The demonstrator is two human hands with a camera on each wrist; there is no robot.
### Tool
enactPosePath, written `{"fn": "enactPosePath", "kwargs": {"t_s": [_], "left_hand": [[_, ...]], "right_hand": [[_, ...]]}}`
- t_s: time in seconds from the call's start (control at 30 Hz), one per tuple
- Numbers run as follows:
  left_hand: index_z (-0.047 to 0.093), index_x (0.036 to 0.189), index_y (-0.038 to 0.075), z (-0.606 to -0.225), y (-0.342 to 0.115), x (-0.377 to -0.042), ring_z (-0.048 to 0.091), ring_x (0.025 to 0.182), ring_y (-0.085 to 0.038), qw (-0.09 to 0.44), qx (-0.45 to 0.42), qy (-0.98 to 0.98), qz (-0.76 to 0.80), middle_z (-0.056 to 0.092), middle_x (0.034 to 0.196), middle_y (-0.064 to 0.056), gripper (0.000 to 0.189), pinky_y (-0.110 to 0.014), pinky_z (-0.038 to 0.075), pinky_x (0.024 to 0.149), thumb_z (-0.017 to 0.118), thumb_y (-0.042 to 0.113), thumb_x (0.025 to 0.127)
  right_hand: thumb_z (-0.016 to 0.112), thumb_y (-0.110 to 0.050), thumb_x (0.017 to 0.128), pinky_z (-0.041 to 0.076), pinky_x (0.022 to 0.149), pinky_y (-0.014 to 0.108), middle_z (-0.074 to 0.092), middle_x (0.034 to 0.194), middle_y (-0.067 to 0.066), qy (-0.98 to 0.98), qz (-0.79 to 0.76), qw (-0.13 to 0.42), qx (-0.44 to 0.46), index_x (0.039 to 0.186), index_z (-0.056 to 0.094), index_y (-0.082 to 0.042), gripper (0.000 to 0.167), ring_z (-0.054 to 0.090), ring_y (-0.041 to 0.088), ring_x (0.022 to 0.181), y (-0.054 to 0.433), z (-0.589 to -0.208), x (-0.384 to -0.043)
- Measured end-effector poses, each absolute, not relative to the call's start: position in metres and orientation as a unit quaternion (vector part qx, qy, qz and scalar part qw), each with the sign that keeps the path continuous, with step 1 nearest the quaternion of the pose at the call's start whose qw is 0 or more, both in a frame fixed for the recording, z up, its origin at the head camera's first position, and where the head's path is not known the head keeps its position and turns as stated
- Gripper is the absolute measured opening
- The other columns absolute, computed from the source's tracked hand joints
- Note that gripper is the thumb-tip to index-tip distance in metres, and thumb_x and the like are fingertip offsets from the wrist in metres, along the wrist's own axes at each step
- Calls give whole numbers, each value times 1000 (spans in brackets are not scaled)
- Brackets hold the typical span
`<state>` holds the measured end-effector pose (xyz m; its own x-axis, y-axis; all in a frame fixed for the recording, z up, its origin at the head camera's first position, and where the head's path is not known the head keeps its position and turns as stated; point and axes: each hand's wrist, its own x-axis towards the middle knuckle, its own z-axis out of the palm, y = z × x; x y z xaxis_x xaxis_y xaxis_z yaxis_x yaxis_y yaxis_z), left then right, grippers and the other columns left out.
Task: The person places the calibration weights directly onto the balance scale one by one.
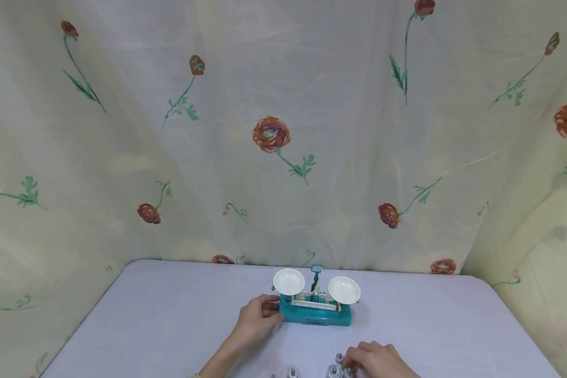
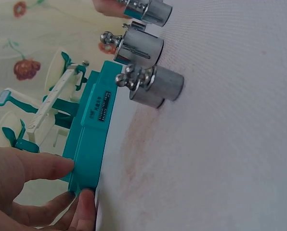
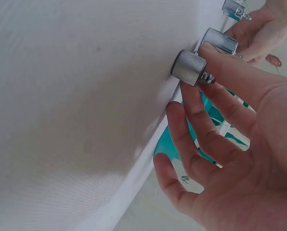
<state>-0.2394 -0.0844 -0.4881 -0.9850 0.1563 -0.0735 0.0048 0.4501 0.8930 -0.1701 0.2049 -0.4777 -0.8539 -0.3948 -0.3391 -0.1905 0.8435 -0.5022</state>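
A teal balance scale (image 1: 315, 315) with two white pans stands on the table. My left hand (image 1: 260, 317) grips the left end of its base, thumb (image 2: 49, 166) on the front side and fingers round the end. Nearer to me, my right hand (image 1: 378, 359) is among several metal weights with knobs. In the right wrist view its thumb and index finger lie beside a silver cylindrical weight (image 3: 189, 67); the other fingers are loosely bent. Whether they pinch a weight is hidden. Another weight (image 3: 220, 41) stands just behind the thumb tip.
More metal weights (image 1: 293, 372) stand at the lower middle of the pale tablecloth (image 1: 170, 315). A flowered curtain (image 1: 340, 157) hangs behind the table and along both sides. A faint reddish stain (image 2: 136, 144) marks the cloth before the scale.
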Motion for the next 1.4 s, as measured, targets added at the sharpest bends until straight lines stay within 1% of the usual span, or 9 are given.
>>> {"fn": "enactPosePath", "kwargs": {"t_s": [0.07,0.3,0.53,0.63,0.87,1.13,1.27,1.3,1.4], "left_hand": [[64,138,-3,-488,-84,-239,76,111,-29,71,46,847,524,75,127,-21,46,-38,66,91,78,8,95],[62,138,-4,-489,-85,-238,76,111,-29,70,47,845,528,74,127,-22,48,-39,66,92,77,10,95],[62,139,-3,-491,-83,-238,75,113,-29,73,43,841,534,74,128,-20,47,-40,65,93,77,10,96],[63,139,-3,-492,-83,-239,75,113,-28,77,39,841,534,74,128,-19,46,-40,65,94,76,11,97],[63,138,-3,-492,-85,-238,75,111,-27,75,39,840,536,75,126,-19,45,-40,65,93,77,10,97],[63,139,-3,-492,-85,-238,74,111,-26,75,40,836,542,74,127,-19,46,-37,65,91,76,11,97],[63,138,-4,-493,-86,-238,75,110,-27,67,47,838,540,75,126,-20,45,-38,65,90,77,11,97],[63,138,-4,-493,-86,-238,75,109,-27,65,46,838,540,75,126,-20,45,-38,65,90,77,11,97],[64,137,-3,-493,-85,-238,75,108,-26,63,45,839,539,75,125,-19,45,-38,65,90,77,10,97]], "right_hand": [[89,-30,88,50,100,62,69,100,-5,935,-231,220,-154,110,74,-20,28,54,22,93,203,-477,-170],[81,-24,95,50,101,63,72,104,-4,937,-229,214,-155,107,74,-21,14,55,20,93,200,-476,-169],[82,-32,94,48,105,65,72,102,-8,942,-216,197,-164,106,74,-23,17,54,16,94,201,-473,-169],[82,-30,95,47,107,68,75,103,-7,941,-223,200,-158,109,73,-21,18,55,19,94,199,-473,-169],[81,-22,96,50,102,67,76,101,-2,939,-235,193,-159,111,73,-16,19,55,21,88,196,-471,-167],[81,-25,96,49,104,70,73,102,-4,939,-236,192,-163,113,74,-17,21,55,20,89,197,-471,-169],[79,-28,98,54,96,63,73,102,-6,935,-239,177,-193,114,74,-18,20,59,11,87,203,-473,-171],[78,-34,98,54,93,60,73,102,-9,933,-240,171,-205,115,75,-21,21,59,7,87,209,-483,-175],[78,-38,98,54,92,56,72,103,-12,930,-251,167,-210,116,75,-23,23,60,3,87,217,-494,-181]]}}
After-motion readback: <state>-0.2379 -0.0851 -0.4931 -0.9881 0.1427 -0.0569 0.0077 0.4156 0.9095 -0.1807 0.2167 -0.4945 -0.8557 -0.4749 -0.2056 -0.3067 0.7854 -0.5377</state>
